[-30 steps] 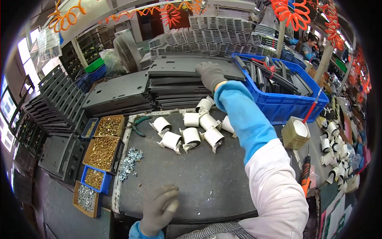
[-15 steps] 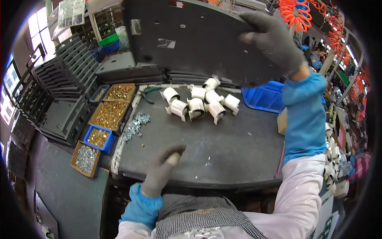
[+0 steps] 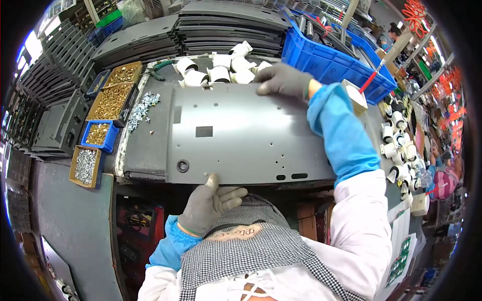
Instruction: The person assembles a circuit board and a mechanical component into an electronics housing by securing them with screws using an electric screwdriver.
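Resting the right hand [image 3: 285, 81] on the far edge of a dark grey panel [image 3: 241, 135], with the thumb lying over its face and the fingers reaching just past the edge. Not being able to tell, through the blur, between a pinching grip and a merely resting one. Holding the left hand [image 3: 208, 204] at the near edge, seemingly touching there with the thumb alone, with the fingers bending loosely apart and pinching nothing.

Spanning the middle of the worktop [image 3: 136, 158] with the panel, its near edge running along the front, perhaps slightly overhanging. Crowding close to the white cylindrical parts [image 3: 195, 78] by the far edge; not being able to see anything caught beneath.

For steadying it well, probably needing even support on both long edges, guiding from the left thumb while checking the far side for lying flat. Pressing no weight on the front overhang, minding the white parts, and avoiding sideways sweeps into the silvery screws [image 3: 142, 112] and the single brass-coloured piece [image 3: 151, 132] lying to the left.
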